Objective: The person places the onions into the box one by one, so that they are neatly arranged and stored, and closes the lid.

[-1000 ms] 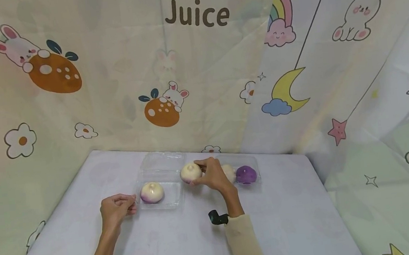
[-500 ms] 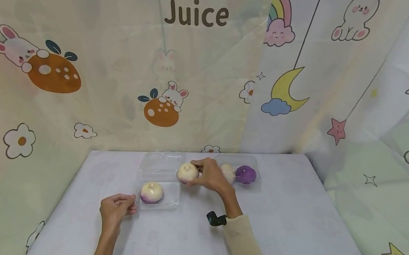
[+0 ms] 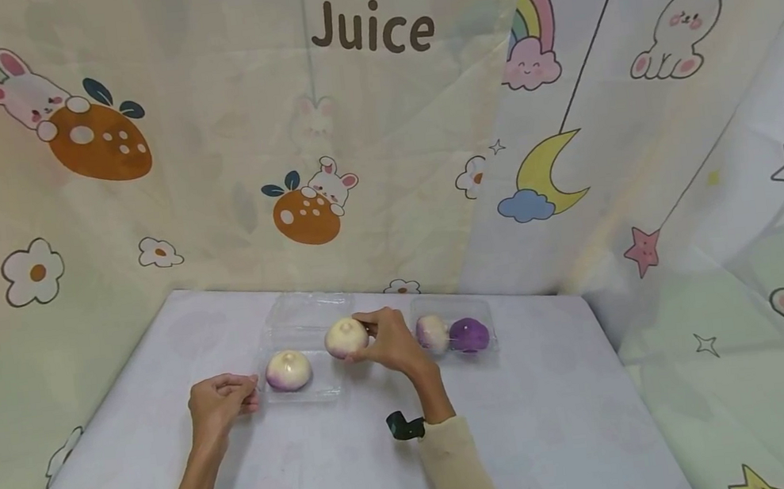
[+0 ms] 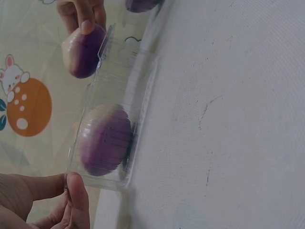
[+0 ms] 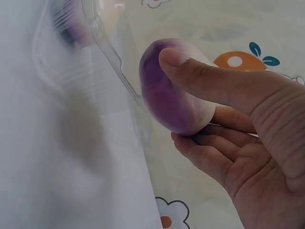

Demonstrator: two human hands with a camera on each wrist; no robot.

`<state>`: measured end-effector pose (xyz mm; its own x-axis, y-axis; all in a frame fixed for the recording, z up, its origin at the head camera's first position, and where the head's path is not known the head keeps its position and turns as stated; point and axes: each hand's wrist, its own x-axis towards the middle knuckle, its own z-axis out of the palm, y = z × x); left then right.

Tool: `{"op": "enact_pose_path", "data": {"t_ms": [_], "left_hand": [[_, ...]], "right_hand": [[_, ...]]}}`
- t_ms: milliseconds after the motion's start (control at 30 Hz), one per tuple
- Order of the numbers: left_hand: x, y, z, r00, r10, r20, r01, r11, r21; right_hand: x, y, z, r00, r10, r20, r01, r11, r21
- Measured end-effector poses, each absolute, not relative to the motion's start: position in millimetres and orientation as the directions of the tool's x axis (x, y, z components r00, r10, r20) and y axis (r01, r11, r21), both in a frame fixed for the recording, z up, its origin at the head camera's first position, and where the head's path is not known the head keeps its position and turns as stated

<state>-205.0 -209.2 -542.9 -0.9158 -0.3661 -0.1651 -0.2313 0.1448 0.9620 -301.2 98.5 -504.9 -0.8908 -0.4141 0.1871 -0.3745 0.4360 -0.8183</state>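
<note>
My right hand [image 3: 395,344] pinches a round cream-and-purple bulb [image 3: 346,337], shaped like an onion or turnip, between thumb and fingers. It is above the right end of an open clear plastic clamshell box [image 3: 328,387]. Inside that box, at its left end, sits a similar bulb [image 3: 288,371]. At the box's left edge my left hand [image 3: 215,406] pinches the rim with thumb and fingers, which the left wrist view shows up close on the box rim [image 4: 90,180]. In the right wrist view the thumb presses the purple side of the held bulb [image 5: 162,100].
To the right stands a second clear plastic box [image 3: 452,306]. It holds a cream-and-purple bulb [image 3: 432,334] and a deep purple one [image 3: 469,335]. The box lid [image 3: 309,309] lies folded back toward the printed curtain [image 3: 213,176]. A white cloth covers the table [image 3: 541,436].
My right hand has carried the bulb left, from beside the second box to above the open box. My left hand has stayed on the rim.
</note>
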Motion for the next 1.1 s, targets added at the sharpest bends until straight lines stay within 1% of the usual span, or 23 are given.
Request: {"op": "enact_pose_path", "data": {"t_ms": [433,800,1000,1100], "left_hand": [[-205,-210,-544,-0.917,-0.362,-0.168,-0.236,0.15,0.96],[-205,-211,-543,-0.918,-0.36,-0.168,-0.232,0.141,0.962],[-204,-211,-544,-0.917,-0.362,-0.169,-0.231,0.136,0.963],[-204,-211,-544,-0.918,-0.362,-0.163,-0.225,0.137,0.964]], "right_hand": [[-296,86,-505,-0.886,-0.424,0.19,-0.383,0.437,-0.814],[-293,76,-509,-0.855,-0.472,0.213,-0.421,0.395,-0.816],[-292,72,-512,-0.853,-0.477,0.213,-0.428,0.403,-0.809],[-291,71,-514,-0.846,-0.483,0.225,-0.457,0.442,-0.772]]}}
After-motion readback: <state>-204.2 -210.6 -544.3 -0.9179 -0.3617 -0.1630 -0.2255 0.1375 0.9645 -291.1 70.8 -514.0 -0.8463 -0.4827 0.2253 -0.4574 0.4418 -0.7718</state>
